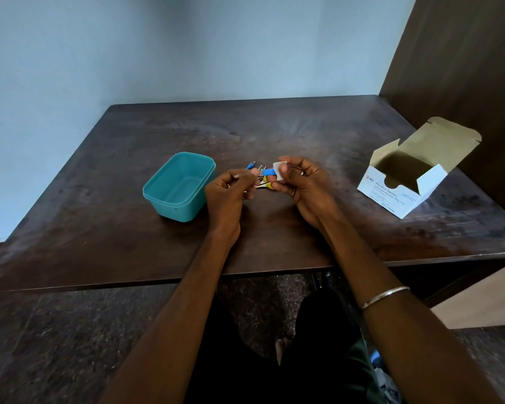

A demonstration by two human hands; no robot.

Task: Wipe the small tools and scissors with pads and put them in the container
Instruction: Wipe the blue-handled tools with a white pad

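Much of the tool [268,171] is hidden by fingers: only a short blue stretch is seen between the two hands, and its type cannot be made out. More tools [261,182], blue- and yellow-handled, lie on the counter [303,132] just beyond the hands, largely covered by them, so their number cannot be told. The left hand [228,191] is curled, its fingertips pinched on the blue tool's end. The right hand [303,182] is closed on a white pad [279,170], which is pressed to the tool at that hand's 10 o'clock side. A teal container [181,185] stands open at 9 o'clock from the hands, just beside the left hand. An open swab box [405,182] stands at 3 o'clock, well apart, near the counter's right edge. Bare counter is seen toward 12 o'clock, up to the wall [187,48].
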